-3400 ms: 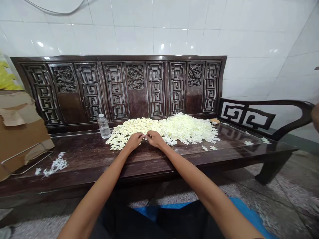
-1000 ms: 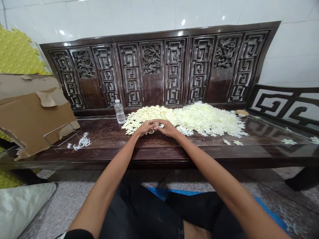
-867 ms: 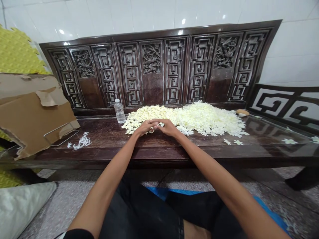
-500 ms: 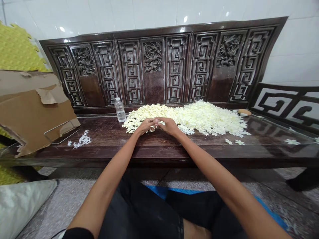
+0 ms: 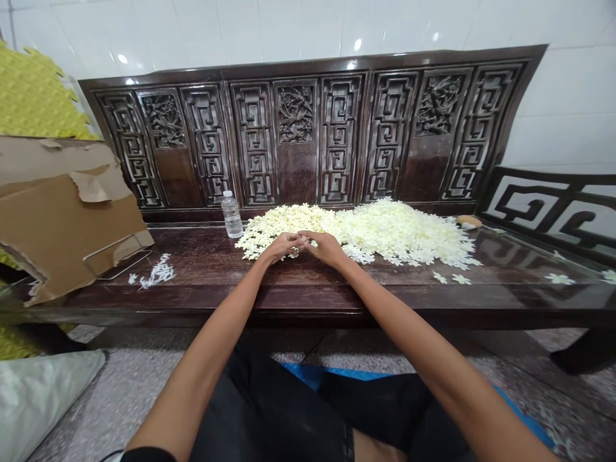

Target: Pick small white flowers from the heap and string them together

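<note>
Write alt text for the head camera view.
A person's left hand and right hand meet at the fingertips at the front edge of a large heap of small cream-white blossoms on a dark carved wooden bench. A clear plastic bottle stands beside the heap, and torn cardboard leans at the bench's left end.

White tile wall (image 5: 568, 96); carved dark wood bench (image 5: 296, 160); speckled terrazzo floor (image 5: 115, 404)

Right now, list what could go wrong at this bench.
The bottle stands close to the blossoms; if it tipped and leaked, it could wet them. The left hand and right hand work at the heap's front edge, so a careless sweep might push blossoms across the bench.
</note>
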